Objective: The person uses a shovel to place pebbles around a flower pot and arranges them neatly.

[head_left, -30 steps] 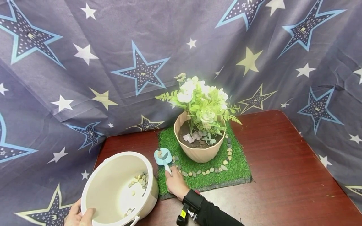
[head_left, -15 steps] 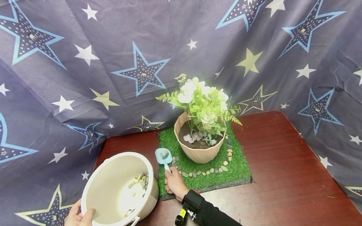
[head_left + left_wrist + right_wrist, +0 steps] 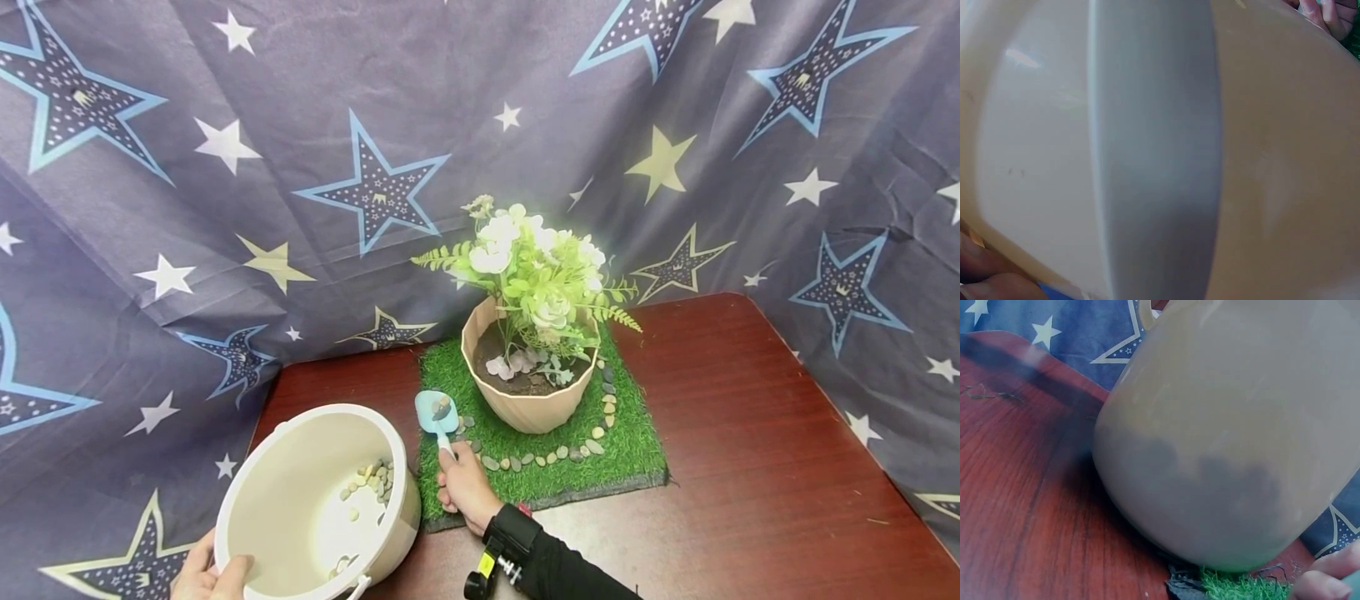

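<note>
Blue scoop [image 3: 436, 412], pebbles aboard, gripped by right hand [image 3: 463, 493] over grass mat [image 3: 637, 450]; left hand [image 3: 206, 573] grips bucket [image 3: 247, 483] rim. Pebble ring [image 3: 555, 455] around pot [image 3: 525, 408] partly laid; left arc open.

A dark red wooden table [image 3: 750, 467] with a rounded far right corner fills the lower right. Purple-grey cloth [image 3: 225, 208] printed with blue, white and yellow stars hangs creased behind it and drapes along its left and right edges.
</note>
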The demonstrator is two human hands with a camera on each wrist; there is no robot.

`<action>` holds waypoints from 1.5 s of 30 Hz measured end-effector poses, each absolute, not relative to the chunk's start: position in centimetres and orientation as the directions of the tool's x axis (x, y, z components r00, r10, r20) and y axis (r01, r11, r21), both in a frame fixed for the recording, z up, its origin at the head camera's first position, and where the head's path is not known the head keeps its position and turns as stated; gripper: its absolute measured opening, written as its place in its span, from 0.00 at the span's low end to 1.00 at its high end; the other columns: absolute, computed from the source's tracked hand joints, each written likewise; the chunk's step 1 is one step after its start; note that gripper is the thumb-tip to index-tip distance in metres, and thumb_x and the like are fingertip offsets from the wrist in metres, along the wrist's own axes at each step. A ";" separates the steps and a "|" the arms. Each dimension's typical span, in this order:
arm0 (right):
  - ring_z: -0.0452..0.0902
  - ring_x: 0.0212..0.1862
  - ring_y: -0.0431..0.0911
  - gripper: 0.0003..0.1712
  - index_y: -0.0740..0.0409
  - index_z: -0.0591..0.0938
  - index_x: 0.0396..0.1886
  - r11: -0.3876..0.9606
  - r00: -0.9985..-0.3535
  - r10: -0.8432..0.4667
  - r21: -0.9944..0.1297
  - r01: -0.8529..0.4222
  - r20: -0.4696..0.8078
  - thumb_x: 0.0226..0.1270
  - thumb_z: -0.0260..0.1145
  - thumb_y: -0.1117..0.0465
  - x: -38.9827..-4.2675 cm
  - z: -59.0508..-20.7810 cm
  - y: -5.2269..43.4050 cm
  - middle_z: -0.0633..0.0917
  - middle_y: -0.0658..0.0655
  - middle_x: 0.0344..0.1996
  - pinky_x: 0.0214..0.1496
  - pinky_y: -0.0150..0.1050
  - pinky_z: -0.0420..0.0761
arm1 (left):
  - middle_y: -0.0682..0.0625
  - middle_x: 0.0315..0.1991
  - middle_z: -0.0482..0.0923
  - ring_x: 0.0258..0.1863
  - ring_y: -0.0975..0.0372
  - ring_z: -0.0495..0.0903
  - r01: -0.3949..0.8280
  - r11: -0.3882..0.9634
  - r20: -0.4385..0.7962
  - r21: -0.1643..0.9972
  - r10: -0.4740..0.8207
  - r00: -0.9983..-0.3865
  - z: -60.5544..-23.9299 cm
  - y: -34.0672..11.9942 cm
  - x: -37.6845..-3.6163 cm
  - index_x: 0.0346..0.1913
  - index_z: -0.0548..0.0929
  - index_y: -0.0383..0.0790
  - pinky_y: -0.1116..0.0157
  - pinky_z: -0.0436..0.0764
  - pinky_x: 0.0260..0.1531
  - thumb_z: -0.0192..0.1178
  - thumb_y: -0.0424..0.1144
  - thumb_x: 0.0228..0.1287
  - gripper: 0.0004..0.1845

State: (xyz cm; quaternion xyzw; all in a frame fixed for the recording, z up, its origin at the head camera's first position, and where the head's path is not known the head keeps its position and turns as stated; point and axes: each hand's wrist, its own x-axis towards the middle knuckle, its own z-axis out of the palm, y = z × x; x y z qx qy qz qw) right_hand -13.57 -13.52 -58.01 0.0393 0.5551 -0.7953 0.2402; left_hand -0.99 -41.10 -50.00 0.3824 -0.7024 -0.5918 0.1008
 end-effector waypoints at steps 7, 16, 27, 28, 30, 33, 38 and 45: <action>0.60 0.16 0.36 0.16 0.66 0.66 0.56 -0.296 -0.878 -0.331 -0.846 0.444 -0.345 0.85 0.49 0.56 -13.4 -58.1 -13.6 0.68 0.47 0.22 0.14 0.25 0.60 | 0.73 0.19 0.79 0.18 0.73 0.82 -0.438 0.034 -0.304 0.898 -0.673 -0.674 -50.0 -40.8 -1.2 0.47 0.68 0.67 0.69 0.86 0.20 0.51 0.26 0.65 0.24; 0.58 0.16 0.35 0.17 0.67 0.67 0.57 -0.359 -0.867 -0.333 -0.801 0.480 -0.371 0.84 0.48 0.57 -13.3 -57.6 -13.6 0.68 0.48 0.22 0.14 0.24 0.58 | 0.73 0.18 0.78 0.17 0.74 0.81 -0.435 0.050 -0.281 0.899 -0.696 -0.660 -49.8 -40.5 -1.3 0.46 0.69 0.67 0.71 0.85 0.19 0.52 0.25 0.63 0.25; 0.59 0.17 0.35 0.18 0.67 0.67 0.58 -0.416 -0.857 -0.353 -0.758 0.503 -0.375 0.85 0.47 0.55 -13.1 -57.4 -13.5 0.68 0.47 0.23 0.15 0.24 0.58 | 0.74 0.17 0.77 0.16 0.76 0.80 -0.403 0.042 -0.253 0.914 -0.718 -0.649 -50.2 -40.7 -1.4 0.44 0.71 0.66 0.73 0.84 0.18 0.52 0.24 0.60 0.26; 0.59 0.17 0.35 0.18 0.66 0.67 0.58 -0.419 -0.857 -0.352 -0.755 0.504 -0.376 0.85 0.47 0.55 -13.0 -57.3 -13.5 0.68 0.47 0.23 0.15 0.24 0.57 | 0.75 0.17 0.77 0.16 0.76 0.80 -0.402 0.046 -0.248 0.915 -0.722 -0.646 -50.2 -40.7 -1.4 0.44 0.71 0.65 0.73 0.84 0.18 0.52 0.24 0.59 0.26; 0.59 0.17 0.35 0.17 0.66 0.68 0.57 -0.425 -0.854 -0.352 -0.748 0.510 -0.382 0.85 0.47 0.55 -12.9 -57.1 -13.6 0.68 0.47 0.23 0.15 0.23 0.57 | 0.75 0.16 0.76 0.16 0.77 0.79 -0.399 0.052 -0.239 0.915 -0.729 -0.641 -50.3 -40.7 -1.4 0.44 0.71 0.65 0.74 0.83 0.18 0.52 0.23 0.58 0.26; 0.58 0.18 0.35 0.17 0.65 0.67 0.57 -0.423 -0.850 -0.355 -0.743 0.518 -0.390 0.85 0.47 0.55 -12.7 -56.9 -13.6 0.67 0.46 0.23 0.15 0.23 0.56 | 0.75 0.16 0.76 0.16 0.77 0.79 -0.399 0.064 -0.229 0.915 -0.731 -0.643 -50.3 -40.7 -1.4 0.44 0.71 0.64 0.74 0.83 0.17 0.52 0.23 0.58 0.25; 0.58 0.18 0.35 0.17 0.65 0.67 0.57 -0.428 -0.841 -0.358 -0.729 0.534 -0.406 0.85 0.47 0.55 -12.5 -56.5 -13.5 0.67 0.46 0.23 0.15 0.23 0.56 | 0.75 0.17 0.76 0.16 0.77 0.79 -0.388 0.059 -0.225 0.920 -0.732 -0.643 -50.3 -40.8 -1.4 0.44 0.71 0.64 0.73 0.83 0.17 0.52 0.23 0.58 0.26; 0.58 0.18 0.35 0.18 0.64 0.68 0.58 -0.453 -0.835 -0.356 -0.704 0.547 -0.420 0.84 0.46 0.54 -12.3 -56.3 -13.5 0.68 0.45 0.22 0.15 0.24 0.57 | 0.74 0.17 0.77 0.16 0.76 0.80 -0.390 0.049 -0.237 0.919 -0.723 -0.649 -50.4 -40.8 -1.4 0.43 0.72 0.65 0.73 0.83 0.18 0.52 0.23 0.59 0.25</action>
